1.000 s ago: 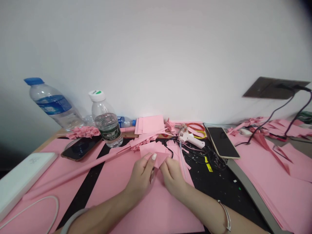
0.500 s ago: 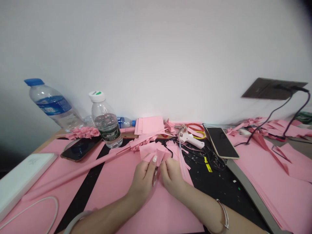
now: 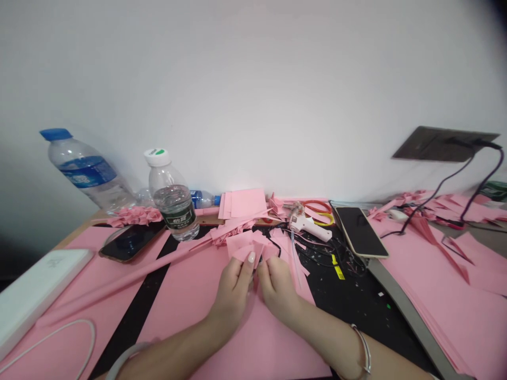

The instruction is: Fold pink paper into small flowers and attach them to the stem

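Observation:
My left hand [image 3: 235,279] and my right hand [image 3: 277,282] are close together above a large pink sheet [image 3: 186,311]. Between their fingertips is a small folded piece of pink paper [image 3: 257,252], pinched from both sides. The left thumb presses on its front face; the right thumb and curled fingers grip its right edge. Some fingers of both hands are hidden behind the paper and the palms. Just beyond lie loose pink paper scraps [image 3: 237,241] and a bunch of crinkled pink paper.
A white glue gun [image 3: 311,227] rests among black cables, with scissors [image 3: 325,217] behind it. Two phones [image 3: 362,232] [image 3: 132,241], a water bottle [image 3: 174,203], a larger bottle [image 3: 87,171] and a white power bank [image 3: 39,290] stand around. Stacked pink sheets [image 3: 447,295] lie at right.
The hands stay in nearly the same place. The right thumb and fingers have shifted slightly on the folded pink paper, and the left fingers beneath have tucked further out of sight.

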Action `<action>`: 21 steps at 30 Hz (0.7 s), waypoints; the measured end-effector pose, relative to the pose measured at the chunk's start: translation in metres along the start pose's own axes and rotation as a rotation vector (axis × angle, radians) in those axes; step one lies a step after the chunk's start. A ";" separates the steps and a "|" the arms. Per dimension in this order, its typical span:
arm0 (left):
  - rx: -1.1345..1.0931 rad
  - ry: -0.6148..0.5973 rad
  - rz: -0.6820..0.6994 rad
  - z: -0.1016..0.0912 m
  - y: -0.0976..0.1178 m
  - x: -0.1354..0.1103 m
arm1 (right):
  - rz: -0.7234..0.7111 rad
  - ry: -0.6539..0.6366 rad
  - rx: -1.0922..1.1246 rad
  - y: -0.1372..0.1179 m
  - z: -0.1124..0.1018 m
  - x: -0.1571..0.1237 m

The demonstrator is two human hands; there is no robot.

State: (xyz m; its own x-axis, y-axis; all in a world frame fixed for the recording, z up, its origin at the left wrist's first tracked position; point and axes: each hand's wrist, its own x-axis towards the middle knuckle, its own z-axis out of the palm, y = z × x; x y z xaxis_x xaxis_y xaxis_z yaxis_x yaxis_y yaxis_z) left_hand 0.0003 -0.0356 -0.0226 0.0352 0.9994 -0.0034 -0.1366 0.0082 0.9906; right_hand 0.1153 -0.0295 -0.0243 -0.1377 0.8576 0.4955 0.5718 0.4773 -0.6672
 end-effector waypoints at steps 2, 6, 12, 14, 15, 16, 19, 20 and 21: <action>-0.009 0.016 -0.014 0.000 0.002 0.000 | 0.000 0.008 -0.007 0.001 0.000 -0.001; 0.011 0.022 0.042 0.000 0.005 0.001 | -0.031 -0.021 -0.026 0.001 0.000 -0.003; -0.007 0.013 0.001 -0.002 0.005 0.004 | 0.097 -0.059 0.208 -0.002 0.000 0.000; -0.046 0.005 0.000 -0.003 0.006 0.006 | 0.154 -0.075 0.277 -0.001 -0.001 0.002; -0.070 0.002 0.017 -0.004 0.007 0.007 | 0.168 -0.075 0.290 0.000 -0.002 0.004; -0.087 -0.003 0.040 -0.005 0.009 0.009 | 0.173 -0.074 0.294 0.001 -0.002 0.005; -0.120 -0.007 0.046 -0.009 0.016 0.014 | 0.194 -0.089 0.313 0.004 -0.004 0.008; -0.134 0.007 0.034 -0.010 0.018 0.016 | 0.210 -0.092 0.326 0.004 -0.004 0.009; -0.151 0.013 0.017 -0.010 0.020 0.017 | 0.226 -0.090 0.339 0.005 -0.004 0.009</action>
State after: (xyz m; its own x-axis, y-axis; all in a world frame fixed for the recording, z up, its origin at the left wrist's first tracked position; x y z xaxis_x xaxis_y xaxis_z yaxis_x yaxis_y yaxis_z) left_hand -0.0122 -0.0183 -0.0038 0.0188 0.9998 0.0105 -0.2846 -0.0047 0.9586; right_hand 0.1204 -0.0198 -0.0205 -0.1177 0.9543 0.2748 0.2989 0.2979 -0.9066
